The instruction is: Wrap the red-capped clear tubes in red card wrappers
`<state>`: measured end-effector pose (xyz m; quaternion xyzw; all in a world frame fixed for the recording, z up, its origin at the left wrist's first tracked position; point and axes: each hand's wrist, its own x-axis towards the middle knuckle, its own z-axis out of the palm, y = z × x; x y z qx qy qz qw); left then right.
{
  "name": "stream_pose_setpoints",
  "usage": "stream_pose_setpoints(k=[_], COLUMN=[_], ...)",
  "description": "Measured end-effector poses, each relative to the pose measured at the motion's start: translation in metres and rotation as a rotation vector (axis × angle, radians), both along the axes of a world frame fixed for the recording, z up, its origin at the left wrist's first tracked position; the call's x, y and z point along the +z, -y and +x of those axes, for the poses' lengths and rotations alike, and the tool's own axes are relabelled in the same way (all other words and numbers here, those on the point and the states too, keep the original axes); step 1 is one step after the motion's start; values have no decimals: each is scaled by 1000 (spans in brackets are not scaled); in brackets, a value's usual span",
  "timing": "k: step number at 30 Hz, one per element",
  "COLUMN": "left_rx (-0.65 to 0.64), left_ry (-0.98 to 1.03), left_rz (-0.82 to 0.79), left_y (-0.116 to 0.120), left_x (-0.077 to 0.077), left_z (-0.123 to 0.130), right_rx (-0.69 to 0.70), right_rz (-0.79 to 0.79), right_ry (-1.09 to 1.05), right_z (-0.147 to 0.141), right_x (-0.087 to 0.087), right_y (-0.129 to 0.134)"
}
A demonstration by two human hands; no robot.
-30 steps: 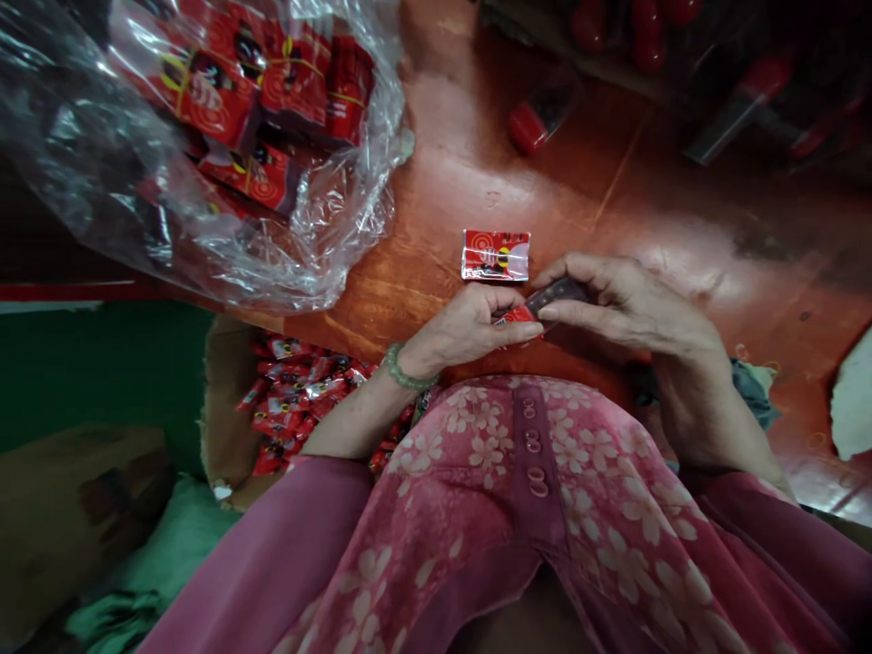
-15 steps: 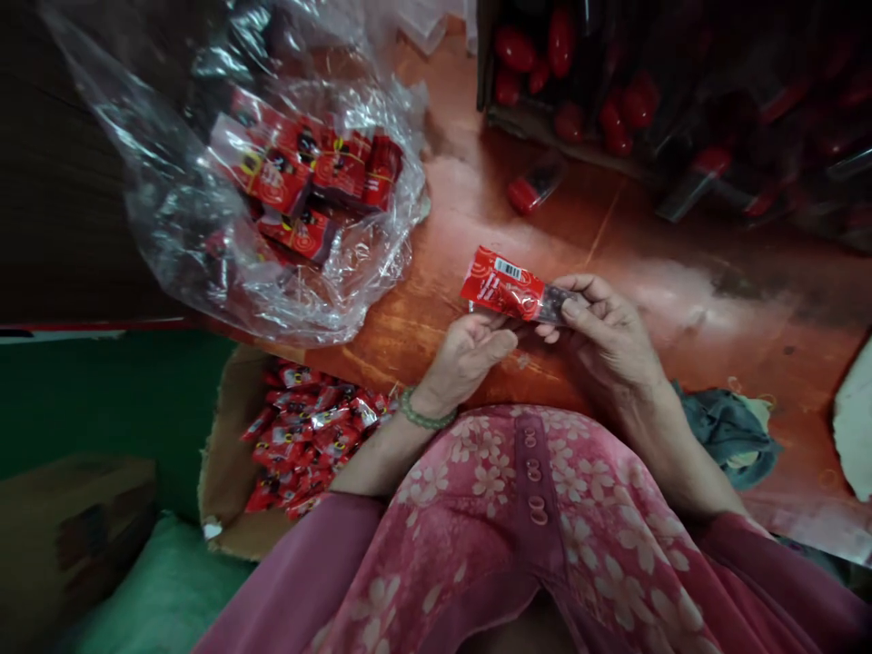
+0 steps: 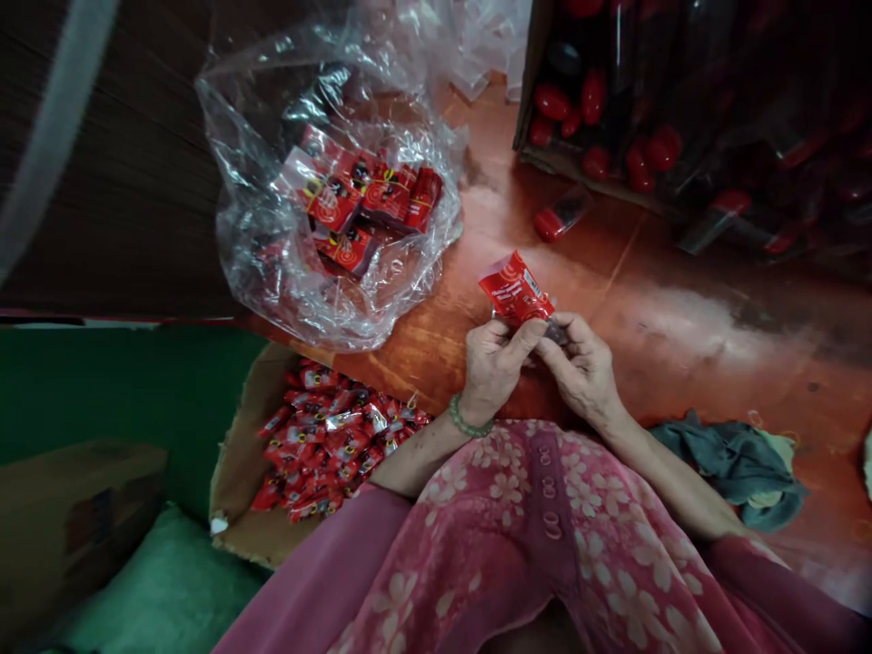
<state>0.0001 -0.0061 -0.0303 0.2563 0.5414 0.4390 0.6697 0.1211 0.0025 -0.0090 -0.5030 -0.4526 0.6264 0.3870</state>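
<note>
Between my hands, above the front of the orange table, is a small red packet (image 3: 516, 289) with white print, a barcode and a clear part showing dark contents. My left hand (image 3: 496, 361), with a green bead bracelet on the wrist, pinches the packet's lower edge between thumb and fingers. My right hand (image 3: 583, 365) grips the dark clear end, its thumb close to the left thumb. The fingertips behind the packet are hidden. Beyond my hands lies a clear tube with a red cap (image 3: 550, 224).
An open clear plastic bag (image 3: 327, 318) with bundled red packets stands at the left. Below the table edge, a cardboard box (image 3: 235, 472) holds many red packets. A dark box (image 3: 528, 100) of red-capped tubes sits far right. A grey-green cloth (image 3: 715, 459) lies near my right forearm.
My left hand has come up onto the packet and now pinches it. The packet has tilted more upright, and my hands are closer together. The whole view has shifted a little.
</note>
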Motion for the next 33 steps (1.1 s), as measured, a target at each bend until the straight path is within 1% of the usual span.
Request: stream_pose_setpoints(k=[2,3,6,10,13,16,19,23,25,28,31,33], left_rx=[68,76,49,17,-30,-84,-132,-127,-114,-137,-148,-141], left_ry=[30,65,167,212,239,213,219,260,212,101,78,98], left_rz=[21,35,64,46,78,147,163,162,167,170,157,154], left_y=[0,-1,-2,-4,-3,-1,1,6,10,17,21,24], left_x=[0,0,5,11,13,15,18,19,18,17,19,24], left_z=[-2,-3,-7,-9,-8,-7,-6,-3,0,4,2,-6], right_rx=[45,70,112,159,175,152,145,142,125,111,123,189], right_rz=[-5,-19,-53,-44,-82,-135,-183,-240,-230,-187,-184,-206], right_ry=[-30,-52,-94,-132,-182,-247,-284,-293,-278,-245,-273,-313], right_z=[2,4,9,14,16,18,20,21,21,18,14,13], right_x=[2,3,5,6,6,5,1,-7,-11,-14,-11,-6], right_y=[-4,-5,-6,-5,-5,-7,-7,-7,-7,-7,-6,-5])
